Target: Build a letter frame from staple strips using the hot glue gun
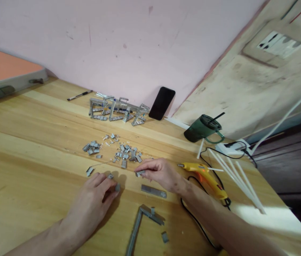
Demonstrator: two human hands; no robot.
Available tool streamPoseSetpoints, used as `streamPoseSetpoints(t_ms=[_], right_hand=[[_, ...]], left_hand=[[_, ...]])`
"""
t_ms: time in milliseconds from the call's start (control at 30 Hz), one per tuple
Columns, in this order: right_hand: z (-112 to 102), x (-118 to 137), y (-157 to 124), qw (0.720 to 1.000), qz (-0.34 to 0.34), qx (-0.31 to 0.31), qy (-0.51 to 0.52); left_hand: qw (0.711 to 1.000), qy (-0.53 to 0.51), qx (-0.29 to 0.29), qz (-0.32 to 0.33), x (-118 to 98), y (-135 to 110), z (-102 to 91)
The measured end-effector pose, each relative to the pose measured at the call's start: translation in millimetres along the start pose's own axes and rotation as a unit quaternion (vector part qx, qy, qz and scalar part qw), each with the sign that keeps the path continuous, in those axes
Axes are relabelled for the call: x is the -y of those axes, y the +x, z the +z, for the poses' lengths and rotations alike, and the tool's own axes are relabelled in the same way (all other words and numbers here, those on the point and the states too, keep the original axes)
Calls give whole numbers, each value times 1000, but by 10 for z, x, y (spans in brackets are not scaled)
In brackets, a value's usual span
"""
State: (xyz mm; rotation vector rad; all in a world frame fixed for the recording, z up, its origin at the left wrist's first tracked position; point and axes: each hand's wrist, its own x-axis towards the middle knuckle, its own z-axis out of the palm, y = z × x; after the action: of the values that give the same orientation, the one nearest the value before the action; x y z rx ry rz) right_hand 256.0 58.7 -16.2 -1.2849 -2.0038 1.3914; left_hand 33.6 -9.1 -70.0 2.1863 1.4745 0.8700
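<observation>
My left hand (pixel 94 199) rests low on the wooden table (pixel 33 142), its fingertips pinching a small grey staple block (pixel 117 187). My right hand (pixel 161 174) hovers just right of it and pinches another short staple block (pixel 140 173) between thumb and fingers. Between and below the hands lie a long flat staple strip (pixel 153 191) and an L-shaped piece made of joined staple strips (pixel 140 224). A scattered pile of loose staple pieces (pixel 121 151) lies just beyond the hands.
A yellow glue gun (pixel 206 176) with a black cord lies right of my right hand, beside white glue sticks (pixel 236 177). Small staple-built structures (pixel 118 110), a pen (pixel 79 95), a black phone (pixel 162 103) and a green cup (pixel 202 128) stand along the pink wall.
</observation>
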Motion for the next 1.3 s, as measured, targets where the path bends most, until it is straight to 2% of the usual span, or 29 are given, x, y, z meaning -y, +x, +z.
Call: streamPoseSetpoints(t_ms=[167,333,533,700,767,933,1067,1133,1233,1300], right_hand=[[37,-13,-3,989,-77,-49,-116],[111,47,1,960,-84,-49,-261],[180,56,46,944,-93,-20,-315],[159,87,18,933,-95,-12,-348],[146,94,2,919,-96,-16,-382],[171,32,14,861,-92,-33,-498],[147,-29,17,842,-94,-18,-530],[88,-13,-38,836,-95,-11,-540],[-22,97,-228,832,-86,-36,-548],[-63,200,-429,842,-64,-55,-533]], left_hand=[[1000,-4,-11,6,-4,-8,0],[1000,-13,-17,11,-10,-8,-13],[1000,-15,-11,12,23,-21,1],[999,-21,-18,27,51,-29,24],[999,-15,-24,33,69,-30,37],[998,-4,-44,52,94,-27,41],[998,-2,-41,46,80,-16,5],[999,-6,-35,41,82,-15,-10],[999,-11,-24,36,102,-24,-17],[999,-9,-20,32,114,-32,-17]])
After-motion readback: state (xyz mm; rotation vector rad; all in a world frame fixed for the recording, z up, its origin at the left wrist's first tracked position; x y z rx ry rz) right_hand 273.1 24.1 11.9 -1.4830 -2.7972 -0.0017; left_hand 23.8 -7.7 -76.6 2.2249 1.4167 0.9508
